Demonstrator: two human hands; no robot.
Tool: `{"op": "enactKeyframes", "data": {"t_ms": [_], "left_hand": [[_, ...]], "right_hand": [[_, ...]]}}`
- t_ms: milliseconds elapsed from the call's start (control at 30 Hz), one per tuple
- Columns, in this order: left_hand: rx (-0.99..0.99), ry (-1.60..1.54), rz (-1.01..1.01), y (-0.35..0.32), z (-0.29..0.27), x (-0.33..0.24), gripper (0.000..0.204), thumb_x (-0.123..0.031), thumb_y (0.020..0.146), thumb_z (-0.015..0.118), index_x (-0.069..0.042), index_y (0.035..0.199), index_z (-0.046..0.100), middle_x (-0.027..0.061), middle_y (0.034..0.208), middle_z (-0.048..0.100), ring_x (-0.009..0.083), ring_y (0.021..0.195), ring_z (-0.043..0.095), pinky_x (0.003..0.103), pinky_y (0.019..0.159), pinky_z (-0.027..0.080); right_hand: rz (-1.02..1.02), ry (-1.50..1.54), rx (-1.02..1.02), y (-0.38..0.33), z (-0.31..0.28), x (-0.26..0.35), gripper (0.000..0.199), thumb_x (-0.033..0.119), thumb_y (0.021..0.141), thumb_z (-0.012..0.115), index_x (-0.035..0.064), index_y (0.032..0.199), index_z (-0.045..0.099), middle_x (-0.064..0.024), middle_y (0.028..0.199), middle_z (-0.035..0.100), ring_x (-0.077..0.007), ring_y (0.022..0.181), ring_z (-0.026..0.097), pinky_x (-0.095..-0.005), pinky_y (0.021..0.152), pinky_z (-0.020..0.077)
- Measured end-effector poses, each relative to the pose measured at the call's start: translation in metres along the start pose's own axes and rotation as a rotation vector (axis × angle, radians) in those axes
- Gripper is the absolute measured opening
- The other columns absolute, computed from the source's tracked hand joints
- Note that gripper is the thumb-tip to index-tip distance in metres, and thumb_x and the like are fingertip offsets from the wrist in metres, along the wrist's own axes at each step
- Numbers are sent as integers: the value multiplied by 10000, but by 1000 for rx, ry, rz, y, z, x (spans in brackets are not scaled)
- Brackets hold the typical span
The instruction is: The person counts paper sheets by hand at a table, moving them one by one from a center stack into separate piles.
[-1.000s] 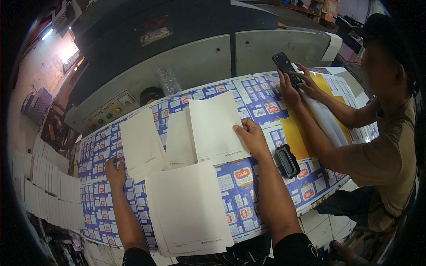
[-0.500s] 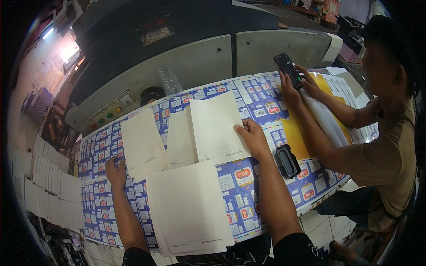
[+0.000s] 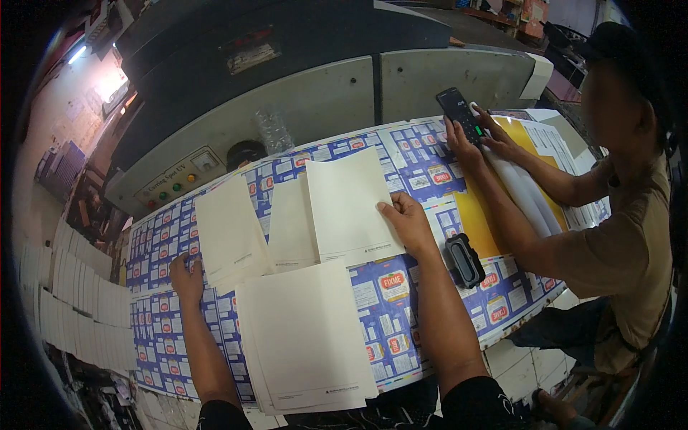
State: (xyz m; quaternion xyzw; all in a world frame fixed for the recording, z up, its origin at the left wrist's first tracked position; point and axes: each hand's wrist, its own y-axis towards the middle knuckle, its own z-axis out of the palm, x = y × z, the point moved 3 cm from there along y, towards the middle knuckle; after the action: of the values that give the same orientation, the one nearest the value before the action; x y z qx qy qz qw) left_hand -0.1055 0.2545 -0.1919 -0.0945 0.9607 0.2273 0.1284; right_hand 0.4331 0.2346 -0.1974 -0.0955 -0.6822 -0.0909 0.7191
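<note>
My right hand pinches the right edge of a cream paper sheet, thumb on top, and the sheet lies slightly curved. My left hand rests on the printed table covering, fingers apart and nothing in them, beside the left edge of another cream sheet. Between these two, a third sheet lies partly covered. Closest to me is a small stack of cream sheets, its edges slightly uneven, with small print along the bottom.
Blue printed sheets cover the table. A black oblong case lies right of my right forearm. At the right, a person holds a phone above yellow sheets. A grey machine stands behind; paper stacks stand left.
The other person's hands and phone have shifted slightly to the left. My hands and the cream sheets look unmoved.
</note>
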Motion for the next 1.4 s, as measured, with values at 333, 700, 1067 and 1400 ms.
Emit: {"op": "enactKeyframes", "data": {"t_ms": [333,700,1067,1400], "left_hand": [[0,-22,21,2,2,6,412,-307,864,661,-47,1179,604,181,1204,573,356,1142,527,456,968,429],[-2,-41,9,-3,-1,-2,415,-290,857,669,-48,1186,597,182,1211,571,363,1157,515,450,978,418],[-104,-109,-11,-1,-6,-12,454,-316,806,710,-50,1160,612,186,1191,588,375,1130,540,482,953,429],[14,-116,-155,-7,-14,-6,504,-368,850,672,-72,1248,585,150,1304,518,332,1231,462,514,1010,363]], "right_hand": [[3,-15,-10,2,0,-3,269,179,898,687,-41,1039,623,-22,751,615,-73,663,535,-236,599,442],[18,-39,-4,-4,0,10,245,172,896,690,-31,1017,624,-11,769,618,-72,674,536,-227,610,441],[-23,-56,-46,-3,-6,3,221,167,907,667,-14,1024,613,-35,829,639,-91,700,566,-242,637,465],[-37,100,50,7,-3,-13,194,110,931,645,-31,1044,571,-78,952,649,-124,832,592,-255,776,476]]}}
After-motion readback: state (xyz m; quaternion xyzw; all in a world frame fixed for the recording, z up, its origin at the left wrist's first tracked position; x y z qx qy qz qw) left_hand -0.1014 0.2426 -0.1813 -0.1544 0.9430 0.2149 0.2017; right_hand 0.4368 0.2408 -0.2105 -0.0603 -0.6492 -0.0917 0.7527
